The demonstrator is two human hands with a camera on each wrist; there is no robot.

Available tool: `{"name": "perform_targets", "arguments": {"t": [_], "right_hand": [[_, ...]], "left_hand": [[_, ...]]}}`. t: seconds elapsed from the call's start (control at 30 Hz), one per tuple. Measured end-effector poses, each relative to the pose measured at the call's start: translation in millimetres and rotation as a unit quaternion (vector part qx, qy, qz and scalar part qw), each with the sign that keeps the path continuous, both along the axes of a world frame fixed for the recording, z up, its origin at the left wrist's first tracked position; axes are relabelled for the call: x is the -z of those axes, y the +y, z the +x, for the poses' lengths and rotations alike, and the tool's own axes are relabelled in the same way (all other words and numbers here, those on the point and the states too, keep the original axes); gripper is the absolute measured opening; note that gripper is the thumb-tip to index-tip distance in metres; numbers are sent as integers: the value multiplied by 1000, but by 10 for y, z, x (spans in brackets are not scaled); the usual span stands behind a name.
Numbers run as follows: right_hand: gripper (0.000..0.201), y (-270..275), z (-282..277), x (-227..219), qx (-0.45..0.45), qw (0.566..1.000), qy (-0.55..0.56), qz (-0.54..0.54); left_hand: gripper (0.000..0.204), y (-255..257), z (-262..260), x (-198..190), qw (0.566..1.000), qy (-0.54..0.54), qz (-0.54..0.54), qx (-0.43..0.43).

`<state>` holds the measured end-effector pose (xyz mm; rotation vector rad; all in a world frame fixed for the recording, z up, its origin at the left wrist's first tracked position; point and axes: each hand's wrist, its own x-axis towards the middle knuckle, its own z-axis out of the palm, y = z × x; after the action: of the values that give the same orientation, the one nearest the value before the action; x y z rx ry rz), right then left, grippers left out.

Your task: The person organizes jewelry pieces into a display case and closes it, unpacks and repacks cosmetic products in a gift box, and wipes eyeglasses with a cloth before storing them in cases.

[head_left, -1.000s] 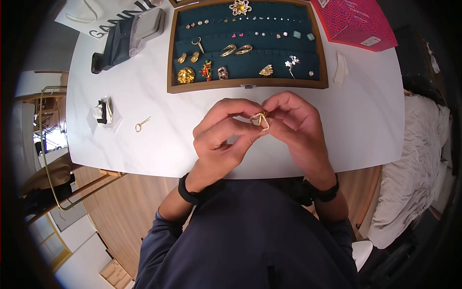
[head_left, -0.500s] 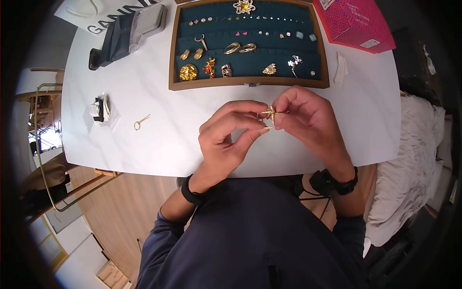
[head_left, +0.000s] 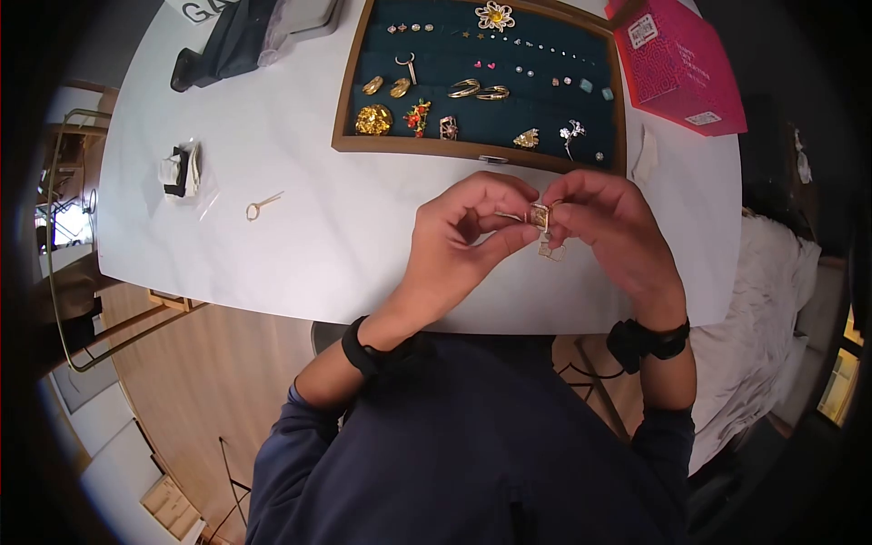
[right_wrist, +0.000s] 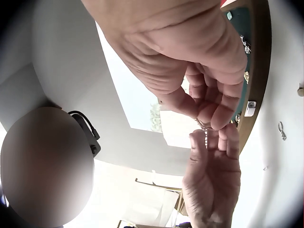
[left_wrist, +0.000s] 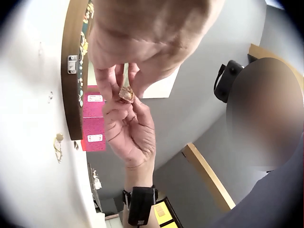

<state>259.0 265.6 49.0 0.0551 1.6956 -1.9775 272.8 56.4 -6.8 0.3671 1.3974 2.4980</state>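
Over the table in front of the box, both hands pinch a small gold jewellery piece (head_left: pixel 541 216) set with tiny clear stones. An open-framed part of it hangs below the fingertips. My left hand (head_left: pixel 468 232) grips it from the left between thumb and fingers. From the other side my right hand (head_left: pixel 622 236) pinches it with thumb and index finger. In the left wrist view the piece (left_wrist: pixel 127 94) shows between the meeting fingertips. A row of stones (right_wrist: pixel 206 137) shows in the right wrist view; fingers hide much of the rest.
A wooden jewellery box (head_left: pixel 427 148) with dark green lining holds earrings and brooches just beyond the hands. A thin gold hoop with prongs (head_left: pixel 257 209) lies on the white table (head_left: pixel 318 236), right of a small plastic bag (head_left: pixel 189 173). A pink box (head_left: pixel 677 68) stands at back right.
Both hands have shifted right in the head view with the jewellery piece, which has turned between the fingers; its open-framed part now hangs lower. The head view has tilted slightly.
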Motion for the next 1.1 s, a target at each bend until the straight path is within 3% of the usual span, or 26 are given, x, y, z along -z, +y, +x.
{"name": "perform_targets", "arguments": {"t": [0.2, 0.33, 0.63, 0.73, 0.8, 0.87, 0.93, 1.03, 1.1], "right_hand": [[19, -20, -4, -63, 25, 999, 25, 29], [18, -28, -20, -123, 27, 995, 63, 78], [18, -16, -74, -111, 34, 992, 98, 69], [16, -6, -193, -179, 26, 983, 145, 106], [18, 123, -465, -244, -9, 968, 213, 131], [16, 202, -789, -319, -29, 943, 301, 136], [18, 149, -957, -586, -29, 958, 225, 176], [14, 199, -1228, -468, -64, 924, 265, 268], [14, 249, -1344, -220, -83, 933, 263, 233]], "left_hand": [[27, 36, -2, -99, 998, 1, -49, -29], [25, 27, -27, -109, 999, -14, -48, -13], [23, 99, -68, -156, 1000, -20, -17, -9], [19, 84, -182, -219, 997, -75, -31, -6], [20, 10, -465, -225, 978, 72, -189, 58], [21, -139, -901, -430, 906, 236, -348, 56], [21, -260, -1335, -597, 872, 310, -378, -23], [24, -384, -1761, -792, 851, 242, -464, 45], [15, -334, -1842, -744, 837, 261, -477, 57]]}}
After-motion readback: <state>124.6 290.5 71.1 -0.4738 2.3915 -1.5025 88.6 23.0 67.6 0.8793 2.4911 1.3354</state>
